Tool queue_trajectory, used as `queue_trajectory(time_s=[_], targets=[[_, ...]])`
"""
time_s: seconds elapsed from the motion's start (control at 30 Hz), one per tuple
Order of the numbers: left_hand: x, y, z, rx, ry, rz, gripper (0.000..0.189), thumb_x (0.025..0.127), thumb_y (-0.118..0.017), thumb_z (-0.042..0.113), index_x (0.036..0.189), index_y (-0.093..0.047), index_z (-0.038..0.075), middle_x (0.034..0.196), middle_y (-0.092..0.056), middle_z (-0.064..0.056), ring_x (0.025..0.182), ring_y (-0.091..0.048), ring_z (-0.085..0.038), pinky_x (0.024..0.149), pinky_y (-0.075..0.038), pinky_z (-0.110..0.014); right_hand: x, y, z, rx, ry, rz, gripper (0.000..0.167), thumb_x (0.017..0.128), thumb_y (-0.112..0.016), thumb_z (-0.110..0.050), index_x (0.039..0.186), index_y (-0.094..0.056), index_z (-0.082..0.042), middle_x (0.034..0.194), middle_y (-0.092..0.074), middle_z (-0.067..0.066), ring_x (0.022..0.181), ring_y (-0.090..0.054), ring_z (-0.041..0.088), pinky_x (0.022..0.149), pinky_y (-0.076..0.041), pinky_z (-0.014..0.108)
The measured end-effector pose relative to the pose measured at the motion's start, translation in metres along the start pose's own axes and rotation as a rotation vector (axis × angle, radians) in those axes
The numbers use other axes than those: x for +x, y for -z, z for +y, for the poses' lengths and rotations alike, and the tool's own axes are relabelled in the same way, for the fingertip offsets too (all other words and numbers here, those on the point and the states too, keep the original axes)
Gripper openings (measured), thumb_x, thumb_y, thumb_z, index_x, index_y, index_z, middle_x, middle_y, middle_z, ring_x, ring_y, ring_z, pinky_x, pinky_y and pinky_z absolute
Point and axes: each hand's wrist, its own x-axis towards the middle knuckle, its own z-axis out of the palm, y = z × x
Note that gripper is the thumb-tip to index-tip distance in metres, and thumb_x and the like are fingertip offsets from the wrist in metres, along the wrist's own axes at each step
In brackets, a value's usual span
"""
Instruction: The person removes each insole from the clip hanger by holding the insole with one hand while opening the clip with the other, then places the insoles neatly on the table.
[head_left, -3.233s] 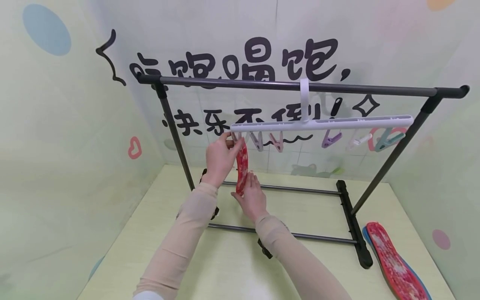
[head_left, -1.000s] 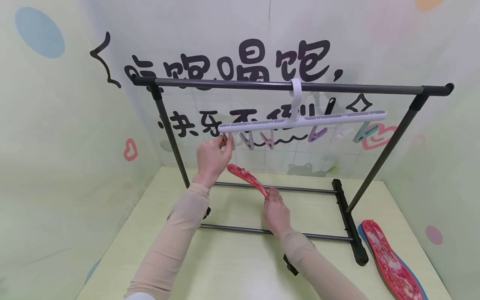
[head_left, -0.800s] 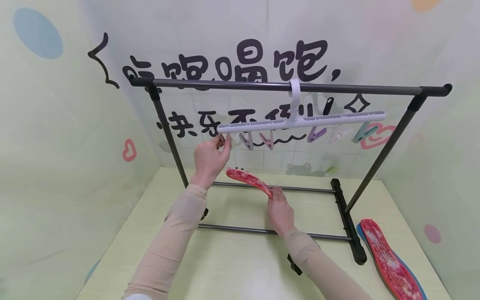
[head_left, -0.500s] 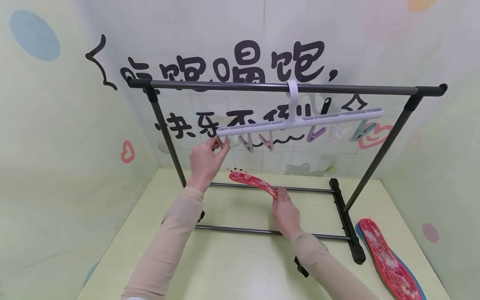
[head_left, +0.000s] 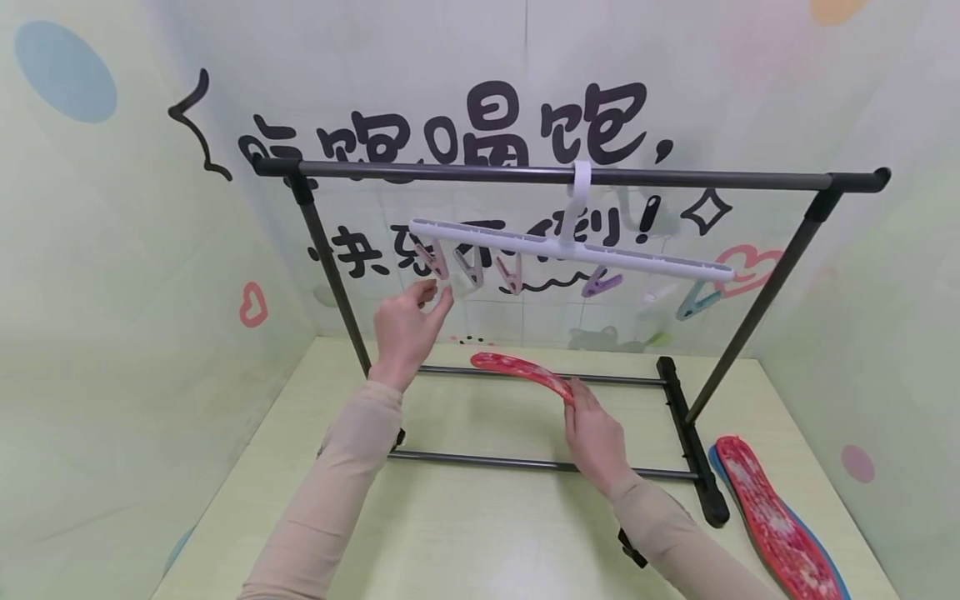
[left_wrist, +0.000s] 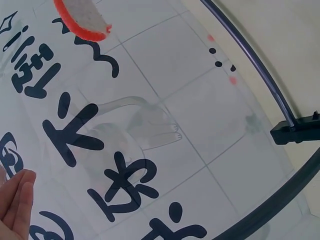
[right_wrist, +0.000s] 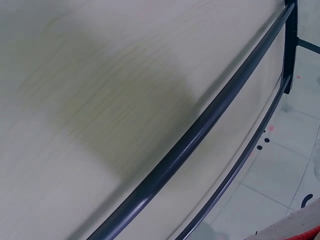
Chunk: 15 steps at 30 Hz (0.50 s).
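Note:
My left hand [head_left: 408, 329] is just below the pink clip [head_left: 432, 260] at the left end of the white hanger [head_left: 525, 243], thumb and fingertips apart with nothing between them. In the left wrist view, its fingers [left_wrist: 20, 200] show at the lower left edge. My right hand [head_left: 596, 433] grips one end of a red and white insole [head_left: 517, 367]; the other end points left, over the rack's base bars. A pale underside with a red edge shows on the insole [left_wrist: 82, 20] in the left wrist view. In the right wrist view only its edge [right_wrist: 300, 225] appears, lower right.
The hanger hooks over the top bar [head_left: 450, 173] of a black rack standing on a pale table [head_left: 480, 533]. Several more clips hang along it, including a purple clip [head_left: 602, 282] and a teal clip [head_left: 697, 300]. Another red insole [head_left: 780, 525] with blue edging lies right of the rack.
The insole has come away from the left-end clip and moved right and down with my right hand. My left hand has let go of the clip, and the hanger has swung, its left end rising.

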Motion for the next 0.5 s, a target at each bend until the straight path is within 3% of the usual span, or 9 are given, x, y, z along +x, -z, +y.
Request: queue_trajectory(time_s=[0.2, 0.33, 0.5], targets=[[-0.005, 0.0, -0.001, -0.019, -0.01, -0.003, 0.033, 0.094, -0.064, 0.029, 0.104, -0.075, 0.0, 0.094, -0.076, -0.016, 0.078, -0.075, -0.029, 0.062, -0.056, -0.038, -0.006, 0.004, 0.007, -0.004, 0.035, 0.037, 0.038, 0.097, -0.059, -0.013, 0.13, -0.058, 0.006, 0.13, -0.063, 0.023, 0.113, -0.065, 0.037, 0.074, -0.057, 0.051], [-0.01, -0.001, -0.001, -0.019, -0.023, 0.008, 0.031, 0.093, -0.065, 0.027, 0.103, -0.075, 0.0, 0.092, -0.076, -0.016, 0.075, -0.075, -0.028, 0.057, -0.054, -0.037, -0.01, 0.008, 0.012, 0.001, 0.017, 0.023, 0.038, 0.099, -0.058, -0.014, 0.132, -0.057, 0.005, 0.132, -0.061, 0.024, 0.114, -0.064, 0.038, 0.076, -0.057, 0.051], [-0.019, -0.004, 0.0, -0.034, -0.025, -0.001, 0.031, 0.093, -0.065, 0.027, 0.104, -0.075, 0.0, 0.094, -0.076, -0.014, 0.08, -0.075, -0.027, 0.059, -0.055, -0.036, -0.018, 0.016, 0.021, 0.014, 0.017, 0.075, 0.035, 0.098, -0.06, -0.012, 0.129, -0.059, 0.006, 0.128, -0.063, 0.025, 0.113, -0.064, 0.039, 0.077, -0.056, 0.054]])
